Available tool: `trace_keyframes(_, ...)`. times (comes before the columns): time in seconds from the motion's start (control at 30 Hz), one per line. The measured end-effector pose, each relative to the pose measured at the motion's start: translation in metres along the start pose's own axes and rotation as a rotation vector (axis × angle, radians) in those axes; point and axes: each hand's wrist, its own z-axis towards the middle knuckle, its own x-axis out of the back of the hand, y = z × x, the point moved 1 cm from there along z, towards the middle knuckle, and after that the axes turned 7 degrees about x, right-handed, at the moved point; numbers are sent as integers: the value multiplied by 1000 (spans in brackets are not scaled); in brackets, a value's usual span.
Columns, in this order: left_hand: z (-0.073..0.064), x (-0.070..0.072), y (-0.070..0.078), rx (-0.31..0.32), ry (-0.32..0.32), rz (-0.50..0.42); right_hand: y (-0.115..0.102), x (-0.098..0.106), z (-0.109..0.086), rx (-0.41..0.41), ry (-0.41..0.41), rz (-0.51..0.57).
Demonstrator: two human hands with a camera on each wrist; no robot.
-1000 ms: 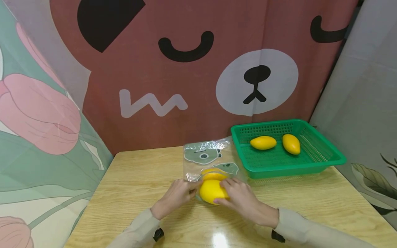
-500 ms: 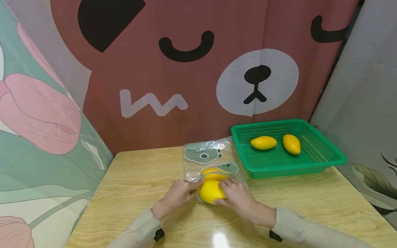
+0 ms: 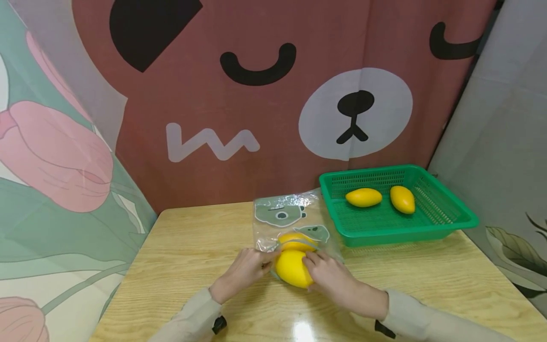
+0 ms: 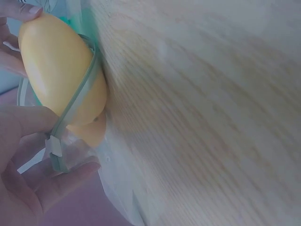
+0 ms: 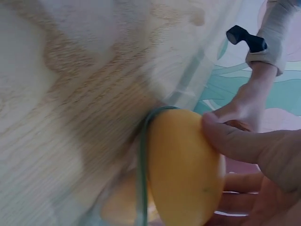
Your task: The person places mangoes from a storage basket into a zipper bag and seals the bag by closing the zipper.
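head view: the left hand (image 3: 245, 271) pinches the clear bag (image 3: 287, 227) at its rim, i'd guess to spread the mouth round the yellow fruit (image 3: 292, 269) the right hand (image 3: 334, 279) grips.

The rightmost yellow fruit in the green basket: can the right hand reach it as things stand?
Probably not yet: the right hand holds another fruit at the bag. Once freed, likely yes: nothing covers the rightmost yellow fruit.

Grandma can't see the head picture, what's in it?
A right hand holds a yellow mango at the mouth of a clear bag with green cartoon prints, whose edge the left hand grips. Another mango is inside the bag; two more lie in a green basket.
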Motion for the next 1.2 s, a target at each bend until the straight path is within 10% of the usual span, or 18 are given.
trace_keyframes(0.7, 1, 1, 2, 36, -35, 6, 1, 4, -2, -2, 31, 106)
trace_keyframes(1.2, 0, 3, 4, -11, 25, 48, 2, -8, 6, -7, 59, -49)
